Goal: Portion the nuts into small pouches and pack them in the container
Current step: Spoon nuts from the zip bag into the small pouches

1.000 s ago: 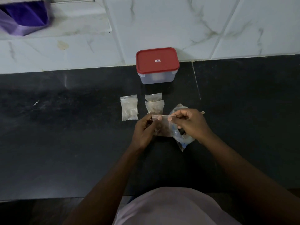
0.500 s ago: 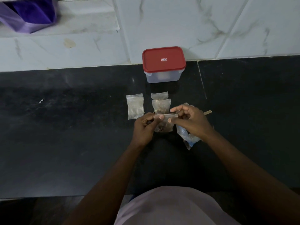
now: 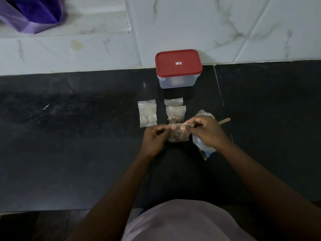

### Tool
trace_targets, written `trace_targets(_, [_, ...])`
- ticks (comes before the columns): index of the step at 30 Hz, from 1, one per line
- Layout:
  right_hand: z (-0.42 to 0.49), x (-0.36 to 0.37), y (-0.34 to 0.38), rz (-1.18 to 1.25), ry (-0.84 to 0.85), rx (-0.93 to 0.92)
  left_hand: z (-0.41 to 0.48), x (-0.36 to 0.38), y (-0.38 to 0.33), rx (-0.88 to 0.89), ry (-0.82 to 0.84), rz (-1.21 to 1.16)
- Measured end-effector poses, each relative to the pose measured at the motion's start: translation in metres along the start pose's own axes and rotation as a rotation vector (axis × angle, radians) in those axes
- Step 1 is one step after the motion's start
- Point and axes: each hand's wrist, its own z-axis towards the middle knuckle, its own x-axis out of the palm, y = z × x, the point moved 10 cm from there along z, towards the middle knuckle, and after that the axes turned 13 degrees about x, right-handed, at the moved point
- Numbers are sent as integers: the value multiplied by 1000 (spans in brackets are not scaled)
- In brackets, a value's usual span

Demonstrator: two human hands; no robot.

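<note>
A small clear pouch (image 3: 178,134) with brown nuts inside is held upright over the black counter. My left hand (image 3: 155,138) pinches its top strip from the left and my right hand (image 3: 207,132) pinches it from the right. Just behind it lie two filled pouches (image 3: 175,113), one overlapping the other. A stack of empty-looking pouches (image 3: 147,114) lies to their left. Under my right hand lies a larger clear bag (image 3: 202,148), partly hidden. The container (image 3: 178,81), clear with a red lid shut on it, stands at the back against the wall.
A wooden stick (image 3: 225,120) pokes out behind my right hand. The black counter (image 3: 69,145) runs left and right, with its front edge near my body. A white marble-tiled wall (image 3: 191,23) backs it. A purple bag (image 3: 33,14) sits on a ledge at top left.
The camera view has shifted slightly. My fingers have slid along the pouch's top strip; the pouch stays between both hands at the same spot.
</note>
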Motion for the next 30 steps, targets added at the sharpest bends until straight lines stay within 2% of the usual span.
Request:
trace_targets(5, [4, -3, 3, -28, 25, -37, 5, -8, 8, -12, -44, 44])
trace_targets(10, [17, -8, 1, -200, -46, -46, 9, -6, 18, -103, -48, 40])
trace_targets(16, [35, -7, 4, -450, -104, -42, 19, -13, 29, -154, -77, 147])
trace_targets(30, [62, -10, 8, -484, -188, -1, 55, -24, 23, -104, -62, 490])
